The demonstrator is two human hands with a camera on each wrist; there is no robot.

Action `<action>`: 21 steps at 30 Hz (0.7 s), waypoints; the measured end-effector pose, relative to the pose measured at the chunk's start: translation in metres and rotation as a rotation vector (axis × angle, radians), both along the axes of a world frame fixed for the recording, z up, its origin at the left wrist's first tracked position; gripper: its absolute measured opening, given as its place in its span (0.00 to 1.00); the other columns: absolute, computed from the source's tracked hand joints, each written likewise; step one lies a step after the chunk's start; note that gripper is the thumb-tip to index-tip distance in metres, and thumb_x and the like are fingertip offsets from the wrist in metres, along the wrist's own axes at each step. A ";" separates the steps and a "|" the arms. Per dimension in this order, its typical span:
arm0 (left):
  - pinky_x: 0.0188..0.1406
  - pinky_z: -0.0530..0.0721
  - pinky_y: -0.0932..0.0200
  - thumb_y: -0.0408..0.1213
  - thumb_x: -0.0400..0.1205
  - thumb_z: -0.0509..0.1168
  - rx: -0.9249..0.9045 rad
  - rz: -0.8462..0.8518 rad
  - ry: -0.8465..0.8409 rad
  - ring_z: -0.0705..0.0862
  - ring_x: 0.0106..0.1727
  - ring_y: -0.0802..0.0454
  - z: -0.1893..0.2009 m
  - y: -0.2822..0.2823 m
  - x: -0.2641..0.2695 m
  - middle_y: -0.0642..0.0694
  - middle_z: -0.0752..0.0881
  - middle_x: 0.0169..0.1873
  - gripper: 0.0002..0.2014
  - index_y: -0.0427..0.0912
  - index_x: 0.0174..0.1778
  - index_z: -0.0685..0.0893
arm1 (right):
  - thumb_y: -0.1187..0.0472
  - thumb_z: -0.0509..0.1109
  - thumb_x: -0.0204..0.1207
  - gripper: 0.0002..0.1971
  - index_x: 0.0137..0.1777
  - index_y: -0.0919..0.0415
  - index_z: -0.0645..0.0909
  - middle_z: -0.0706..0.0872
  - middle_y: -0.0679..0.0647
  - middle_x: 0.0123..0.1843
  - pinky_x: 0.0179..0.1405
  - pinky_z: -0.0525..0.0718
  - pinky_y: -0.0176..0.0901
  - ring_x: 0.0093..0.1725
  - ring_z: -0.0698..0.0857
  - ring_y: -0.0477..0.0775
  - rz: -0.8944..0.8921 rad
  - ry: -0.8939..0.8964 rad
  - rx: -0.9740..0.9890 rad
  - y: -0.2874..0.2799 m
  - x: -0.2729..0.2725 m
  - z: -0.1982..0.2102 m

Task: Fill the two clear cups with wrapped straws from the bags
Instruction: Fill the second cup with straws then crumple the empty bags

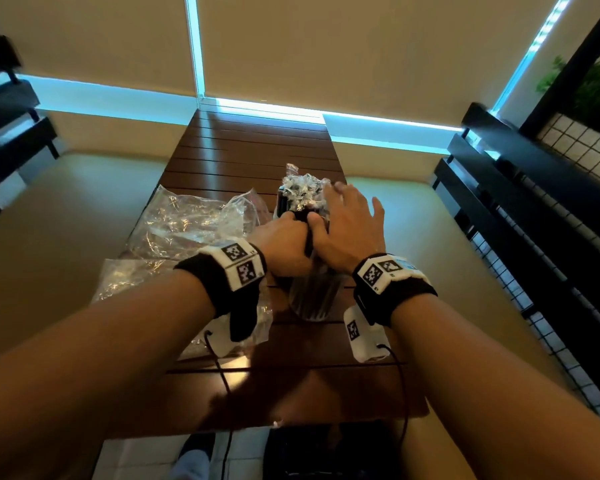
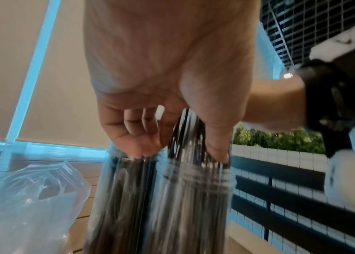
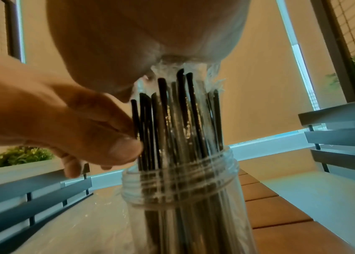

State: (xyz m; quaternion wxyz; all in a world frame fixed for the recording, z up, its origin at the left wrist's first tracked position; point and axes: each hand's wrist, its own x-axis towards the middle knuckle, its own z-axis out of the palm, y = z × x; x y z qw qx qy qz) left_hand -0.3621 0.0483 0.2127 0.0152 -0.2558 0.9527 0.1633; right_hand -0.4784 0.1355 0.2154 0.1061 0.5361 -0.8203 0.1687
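A clear cup (image 1: 313, 303) packed with black wrapped straws (image 3: 172, 111) stands mid-table. My left hand (image 1: 293, 225) pinches a few of these straws just above the threaded rim (image 3: 178, 180), thumb on one side and curled fingers on the other (image 2: 172, 120). My right hand (image 1: 349, 213) lies flat with straight fingers, palm (image 3: 150, 34) pressing down on the straw tops. A second cup (image 1: 286, 202) stands just behind, its straws ending in crinkled wrapper tips (image 1: 303, 187).
Two crumpled clear plastic bags (image 1: 187, 220) (image 1: 125, 282) lie on the left of the slatted wooden table (image 1: 257, 147). Pale bench seats flank the table, with black slatted backrests (image 1: 534, 209) at both sides and a wire grid panel at the right.
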 end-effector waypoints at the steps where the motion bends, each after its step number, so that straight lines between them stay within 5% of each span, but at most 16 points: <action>1: 0.41 0.86 0.52 0.56 0.70 0.64 0.030 -0.016 -0.018 0.84 0.43 0.48 0.006 -0.004 0.006 0.48 0.84 0.39 0.15 0.48 0.39 0.83 | 0.42 0.57 0.79 0.29 0.79 0.50 0.67 0.69 0.54 0.79 0.79 0.53 0.67 0.80 0.64 0.56 -0.013 -0.011 -0.083 0.002 0.001 0.004; 3: 0.36 0.83 0.56 0.47 0.74 0.69 0.076 0.049 -0.062 0.85 0.40 0.48 0.012 -0.019 0.021 0.48 0.86 0.35 0.08 0.46 0.36 0.84 | 0.43 0.61 0.77 0.24 0.71 0.50 0.76 0.75 0.53 0.71 0.73 0.65 0.63 0.73 0.71 0.56 0.008 0.051 -0.291 0.005 0.011 0.013; 5: 0.45 0.87 0.52 0.40 0.76 0.70 0.061 0.160 -0.109 0.86 0.46 0.47 0.009 -0.038 0.040 0.45 0.89 0.42 0.06 0.42 0.44 0.88 | 0.50 0.62 0.76 0.15 0.58 0.54 0.81 0.82 0.54 0.57 0.55 0.74 0.53 0.58 0.78 0.58 0.144 0.136 -0.389 0.002 0.027 0.018; 7: 0.55 0.87 0.49 0.39 0.75 0.70 -0.010 0.239 -0.194 0.86 0.52 0.45 -0.002 -0.053 0.059 0.42 0.89 0.51 0.13 0.39 0.54 0.89 | 0.56 0.62 0.76 0.10 0.51 0.59 0.82 0.83 0.54 0.46 0.40 0.71 0.46 0.46 0.81 0.59 0.332 0.135 -0.259 -0.008 0.046 0.016; 9: 0.59 0.86 0.49 0.39 0.74 0.70 -0.068 0.275 -0.314 0.85 0.59 0.42 -0.016 -0.062 0.076 0.39 0.86 0.61 0.21 0.39 0.63 0.85 | 0.63 0.65 0.78 0.07 0.52 0.60 0.82 0.84 0.55 0.47 0.36 0.71 0.45 0.46 0.85 0.61 0.405 0.155 0.072 -0.018 0.066 0.007; 11: 0.63 0.82 0.50 0.40 0.74 0.69 -0.079 0.319 -0.416 0.79 0.67 0.39 -0.032 -0.068 0.093 0.37 0.74 0.72 0.30 0.43 0.75 0.75 | 0.67 0.65 0.78 0.07 0.54 0.62 0.82 0.85 0.59 0.52 0.37 0.74 0.50 0.52 0.86 0.65 0.410 0.232 0.385 -0.026 0.081 -0.004; 14: 0.62 0.80 0.53 0.37 0.75 0.72 -0.007 0.357 -0.488 0.75 0.72 0.37 -0.049 -0.072 0.114 0.35 0.62 0.78 0.40 0.44 0.82 0.61 | 0.72 0.63 0.80 0.11 0.59 0.67 0.79 0.83 0.63 0.58 0.42 0.79 0.53 0.57 0.85 0.69 0.381 0.180 0.591 -0.033 0.092 -0.023; 18: 0.55 0.79 0.58 0.38 0.73 0.79 0.090 0.397 -0.531 0.79 0.68 0.41 -0.071 -0.073 0.135 0.34 0.74 0.74 0.50 0.38 0.84 0.53 | 0.73 0.62 0.79 0.13 0.63 0.68 0.79 0.81 0.65 0.63 0.53 0.83 0.55 0.60 0.84 0.70 0.409 0.004 0.651 -0.049 0.094 -0.053; 21: 0.65 0.79 0.50 0.42 0.67 0.84 0.198 0.440 -0.508 0.76 0.72 0.40 -0.093 -0.079 0.156 0.37 0.72 0.76 0.57 0.41 0.84 0.53 | 0.70 0.62 0.78 0.12 0.58 0.64 0.84 0.84 0.62 0.60 0.55 0.84 0.52 0.58 0.85 0.65 0.485 -0.100 0.625 -0.069 0.103 -0.073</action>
